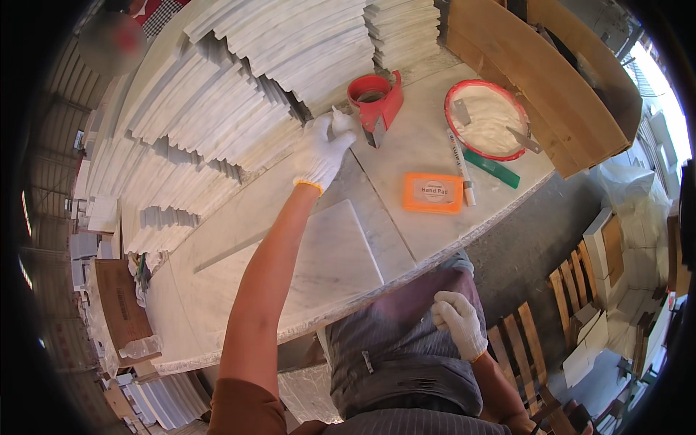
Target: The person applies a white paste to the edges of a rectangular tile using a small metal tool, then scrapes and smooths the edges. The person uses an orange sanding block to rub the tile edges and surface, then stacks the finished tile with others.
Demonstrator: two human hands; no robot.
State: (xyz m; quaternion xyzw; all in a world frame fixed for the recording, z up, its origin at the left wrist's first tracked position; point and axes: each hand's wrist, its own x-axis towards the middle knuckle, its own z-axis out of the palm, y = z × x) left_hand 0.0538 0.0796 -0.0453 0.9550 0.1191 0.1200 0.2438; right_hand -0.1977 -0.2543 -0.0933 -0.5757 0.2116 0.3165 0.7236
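Observation:
My left hand [324, 154], in a white knit glove with a yellow cuff, reaches across the stone worktop [377, 210]. Its thumb and fingers are closed round a small white thing with a pointed tip [339, 120], whose kind I cannot make out. Right beside that hand stands a red tape dispenser [381, 107]. A flat pale marble tile [319, 250] lies under my left forearm. My right hand [459, 324], gloved in white too, is curled loosely in front of my body, off the worktop; nothing shows in it.
Stacked pale stone strips [290, 51] fill the far left. Toward the right are a red-rimmed bowl [483, 85] of white paste with scrapers, a marker [462, 168], a green tool [491, 169], an orange hand pad [433, 193] and a cardboard box [536, 87]. Wooden pallets [522, 348] lie below.

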